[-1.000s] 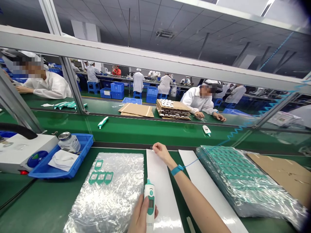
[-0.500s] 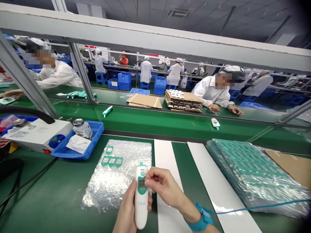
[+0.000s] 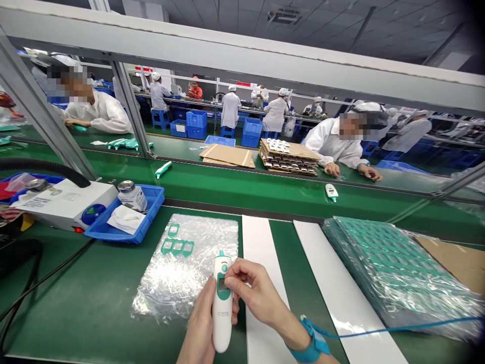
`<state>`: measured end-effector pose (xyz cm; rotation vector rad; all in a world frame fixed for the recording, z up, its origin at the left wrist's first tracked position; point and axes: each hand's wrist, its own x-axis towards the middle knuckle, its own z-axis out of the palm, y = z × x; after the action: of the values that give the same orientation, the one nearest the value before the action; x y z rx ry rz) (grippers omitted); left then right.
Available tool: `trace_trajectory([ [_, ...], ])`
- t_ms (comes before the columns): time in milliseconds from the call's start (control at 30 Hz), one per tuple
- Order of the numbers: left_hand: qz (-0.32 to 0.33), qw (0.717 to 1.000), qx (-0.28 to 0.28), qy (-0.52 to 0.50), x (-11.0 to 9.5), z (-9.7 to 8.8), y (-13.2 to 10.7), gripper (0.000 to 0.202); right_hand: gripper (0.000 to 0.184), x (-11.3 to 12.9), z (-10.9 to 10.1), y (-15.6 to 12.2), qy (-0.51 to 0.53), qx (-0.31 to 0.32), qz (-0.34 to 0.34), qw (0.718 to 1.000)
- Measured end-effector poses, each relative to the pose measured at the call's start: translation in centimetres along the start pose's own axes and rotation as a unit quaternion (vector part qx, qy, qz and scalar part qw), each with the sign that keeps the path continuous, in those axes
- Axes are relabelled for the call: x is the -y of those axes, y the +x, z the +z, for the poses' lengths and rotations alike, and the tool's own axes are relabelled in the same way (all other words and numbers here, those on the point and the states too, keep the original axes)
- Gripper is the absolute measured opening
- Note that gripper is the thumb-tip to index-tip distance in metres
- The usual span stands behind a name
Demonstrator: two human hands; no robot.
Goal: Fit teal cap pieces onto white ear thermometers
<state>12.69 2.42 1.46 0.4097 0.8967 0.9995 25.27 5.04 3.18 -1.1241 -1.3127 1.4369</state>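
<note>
My left hand (image 3: 202, 318) is wrapped round a white and teal ear thermometer (image 3: 222, 323), held upright with its teal tip pointing away from me. My right hand (image 3: 252, 288) is closed in a pinch at the right edge of the thermometer's small display. Whatever lies between those fingertips, if anything, is hidden. Behind the thermometer lies a clear plastic bag (image 3: 189, 283) with several teal frame-shaped pieces (image 3: 177, 246) on its upper left part. A blue wrist strap (image 3: 312, 344) with a cord circles my right wrist.
White strips (image 3: 261, 253) run along the green bench beside a stack of bagged teal parts (image 3: 382, 253). At left stand a blue tray (image 3: 149, 220) with a bottle and a white machine (image 3: 71, 202). Beyond, a green belt (image 3: 242, 187) carries another thermometer (image 3: 331, 192). Co-workers sit opposite.
My hands keep nearly the same hold on the thermometer. Devices on the belt have shifted slightly left. The co-worker at far left has drawn an arm back from the belt. The view has tilted slightly.
</note>
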Motion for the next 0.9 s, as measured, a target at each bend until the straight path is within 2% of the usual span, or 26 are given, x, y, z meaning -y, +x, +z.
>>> trace_trajectory([
  [167, 0.002, 1.0, -0.015, 0.002, 0.0, -0.1, 0.0, 0.038, 0.019, -0.1, 0.1, 0.0, -0.019, -0.008, -0.007, 1.0],
  [467, -0.001, 1.0, -0.01, -0.01, 0.2, -0.3, 0.0, 0.039, 0.022, 0.0, 0.3, -0.3, -0.055, -0.013, -0.013, 0.998],
  [533, -0.004, 0.999, -0.035, -0.012, 0.4, -0.5, 0.1, 0.042, 0.02, 0.0, 0.4, -0.4, -0.062, -0.014, -0.017, 0.998],
  [667, -0.025, 0.992, -0.125, 0.003, 0.9, -1.1, 0.2, 0.062, 0.017, -0.3, 0.5, -0.5, -0.058, -0.009, -0.006, 0.998],
  [767, -0.015, 0.989, -0.149, 0.014, 0.9, -1.0, 0.0, 0.063, 0.011, -0.3, 0.5, -0.5, -0.087, -0.019, -0.007, 0.996],
  [833, -0.001, 0.991, -0.135, 0.022, 0.7, -0.7, -0.2, 0.062, 0.007, -0.2, 0.3, -0.6, -0.122, -0.033, -0.02, 0.992],
  [900, 0.015, 0.996, -0.075, 0.042, 0.4, -0.5, -0.4, 0.055, 0.006, -0.2, 0.0, -0.7, -0.151, -0.051, -0.04, 0.986],
])
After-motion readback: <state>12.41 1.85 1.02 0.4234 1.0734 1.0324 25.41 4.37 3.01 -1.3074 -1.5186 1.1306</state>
